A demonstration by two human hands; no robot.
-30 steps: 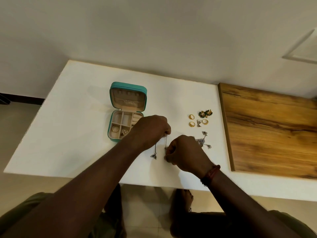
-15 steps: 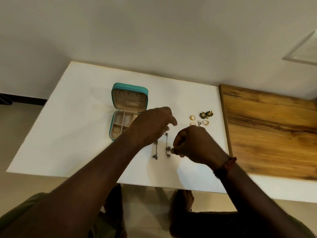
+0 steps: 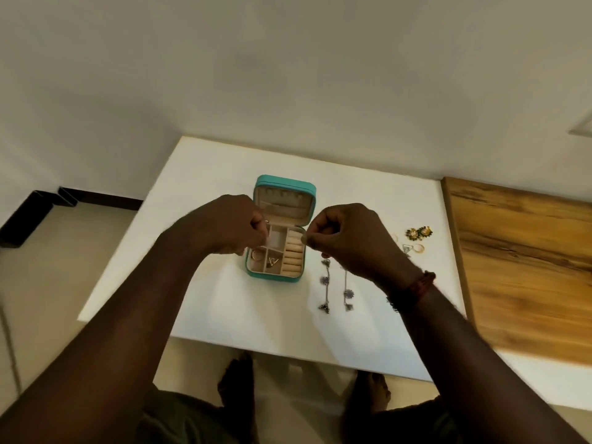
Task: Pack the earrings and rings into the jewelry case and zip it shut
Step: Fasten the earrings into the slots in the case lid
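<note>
Partly behind right hand [image 3: 349, 241], upper ends of two earrings [image 3: 325, 280].

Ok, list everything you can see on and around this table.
Square teal jewelry case: one, teal with beige lining, open, mid-table.
Gold ring inside the case: one, gold, front-left compartment.
Triangular earring inside the case: one, metallic, front-middle compartment.
Long silver dangle earrings: two, silver, on the table right of the case.
Green-and-gold flower stud earrings: two, green and gold, table's right side.
Loose gold rings: two visible, gold, beside the studs.
Silver triangle earring: one, silver, between those rings.
White table: one, white, centre.
Wooden board: one, brown, right of the table.
Hands: two; left hand at the case's left edge, right hand at its right, fingers curled, contents unclear.
</note>
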